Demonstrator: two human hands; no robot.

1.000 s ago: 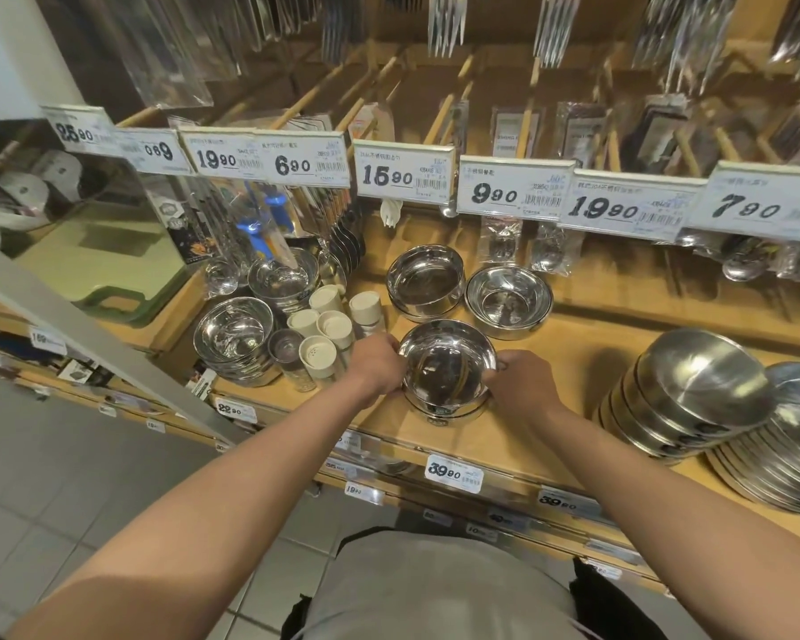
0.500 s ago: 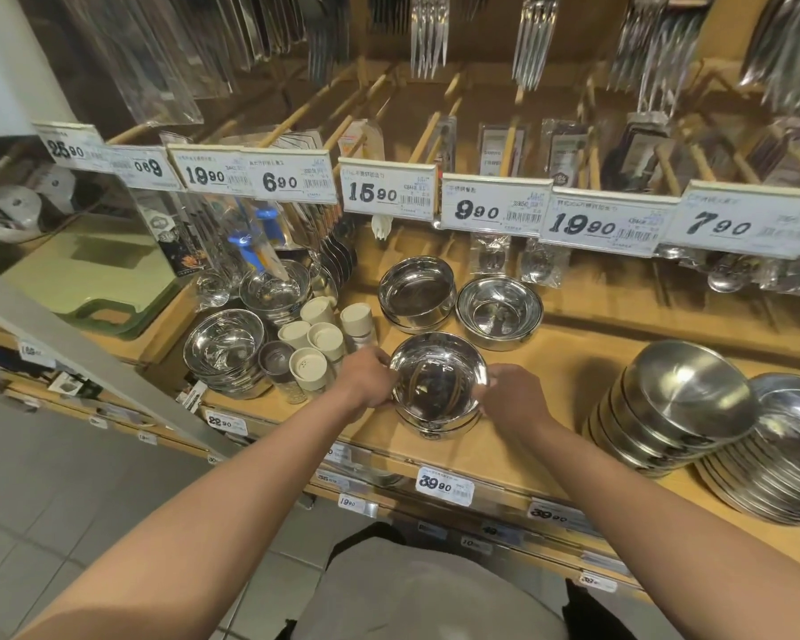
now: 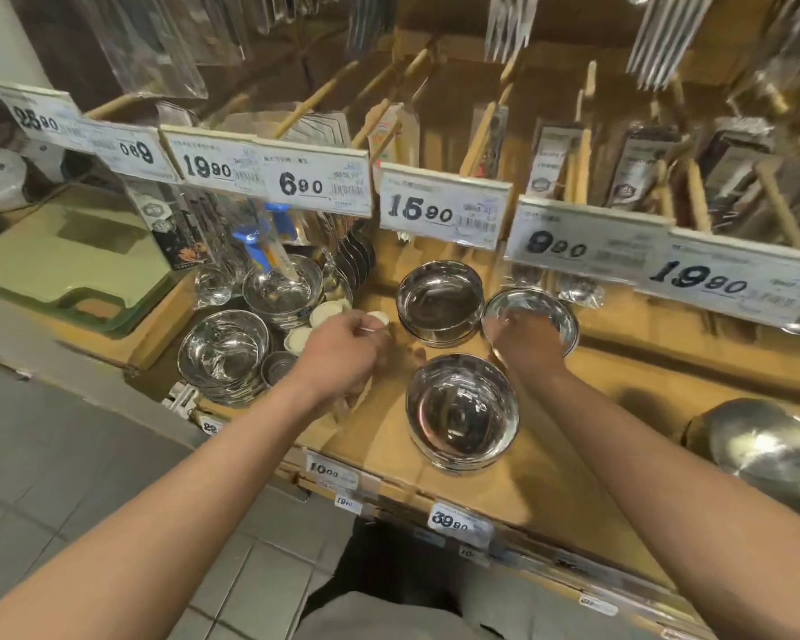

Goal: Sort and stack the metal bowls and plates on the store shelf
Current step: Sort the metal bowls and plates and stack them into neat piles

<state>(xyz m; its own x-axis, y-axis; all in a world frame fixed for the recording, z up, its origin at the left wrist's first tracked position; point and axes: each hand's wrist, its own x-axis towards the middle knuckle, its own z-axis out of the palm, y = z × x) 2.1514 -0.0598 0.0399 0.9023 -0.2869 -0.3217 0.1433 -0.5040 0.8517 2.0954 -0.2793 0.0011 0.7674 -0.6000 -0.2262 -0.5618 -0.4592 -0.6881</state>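
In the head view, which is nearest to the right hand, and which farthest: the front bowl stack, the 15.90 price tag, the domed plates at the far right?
From the right hand:
1. Front bowl stack, just below the hand, near the shelf's front edge.
2. 15.90 price tag, up and to the left, on the rail behind.
3. Domed plates, at the picture's right edge.

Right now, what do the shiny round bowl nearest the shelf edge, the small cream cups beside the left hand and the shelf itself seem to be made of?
The shiny round bowl looks like polished metal, probably stainless steel: its inside reflects like a mirror. The small cream cups look matte, maybe ceramic or plastic; the blur leaves it open. The shelf looks like light wood or wood-look board, tan and dull.
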